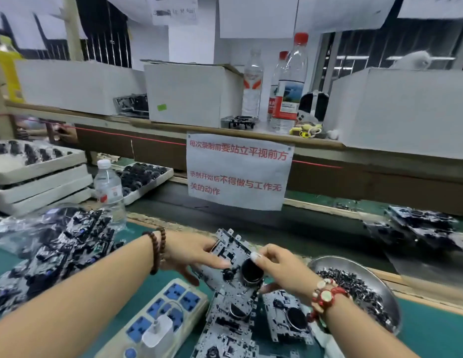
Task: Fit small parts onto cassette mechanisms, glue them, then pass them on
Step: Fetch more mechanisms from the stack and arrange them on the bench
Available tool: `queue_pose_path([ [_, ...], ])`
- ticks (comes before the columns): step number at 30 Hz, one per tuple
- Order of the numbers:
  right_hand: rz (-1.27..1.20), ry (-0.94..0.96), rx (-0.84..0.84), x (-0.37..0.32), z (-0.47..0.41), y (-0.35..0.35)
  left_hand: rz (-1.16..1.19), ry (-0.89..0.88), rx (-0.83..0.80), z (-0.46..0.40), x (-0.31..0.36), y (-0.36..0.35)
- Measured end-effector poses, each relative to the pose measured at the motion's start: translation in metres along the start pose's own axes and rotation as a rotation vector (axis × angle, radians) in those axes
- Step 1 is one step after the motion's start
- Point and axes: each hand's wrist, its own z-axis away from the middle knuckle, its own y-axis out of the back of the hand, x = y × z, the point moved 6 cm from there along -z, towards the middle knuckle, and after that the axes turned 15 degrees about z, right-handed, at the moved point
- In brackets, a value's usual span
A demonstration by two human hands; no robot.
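A silver cassette mechanism [229,257] with a black round flywheel is held tilted above the green mat. My left hand [193,254] grips its left edge, thumb laid on its face. My right hand [279,267] holds its right side, fingertips pinched at the top rim of the flywheel; whether a small part sits between them is hidden. More mechanisms [233,319] lie flat on the mat just below. A steel bowl [328,262] of small black parts sits to the right of my right wrist.
A beige power strip [173,301] with a white charger lies at the front left. A heap of mechanisms [57,254] and a water bottle [109,192] fill the left. Trays of black parts sit behind. Stacked mechanisms [416,226] lie at the right on the belt.
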Motion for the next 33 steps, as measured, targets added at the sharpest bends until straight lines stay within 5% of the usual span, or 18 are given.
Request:
queue_pose_path([
  [3,-0.017,-0.031,0.008,0.011,0.008,-0.002,-0.336,-0.035,0.159,-0.017,0.005,0.002],
  [6,-0.053,-0.11,0.041,0.02,0.013,-0.004,-0.386,-0.122,0.261,-0.031,0.012,0.002],
  [15,-0.092,-0.344,0.023,0.044,0.021,-0.045,-0.614,-0.056,0.234,-0.073,-0.003,0.005],
  [22,0.196,-0.315,-0.09,0.041,0.015,-0.047,-0.718,-0.016,0.146,-0.111,-0.002,-0.007],
  [28,0.6,-0.197,0.105,0.046,0.005,-0.015,-0.758,0.015,0.203,-0.13,-0.019,-0.007],
  [33,0.692,-0.182,0.017,0.06,-0.027,-0.012,-0.782,0.016,0.243,-0.126,-0.016,-0.005],
])
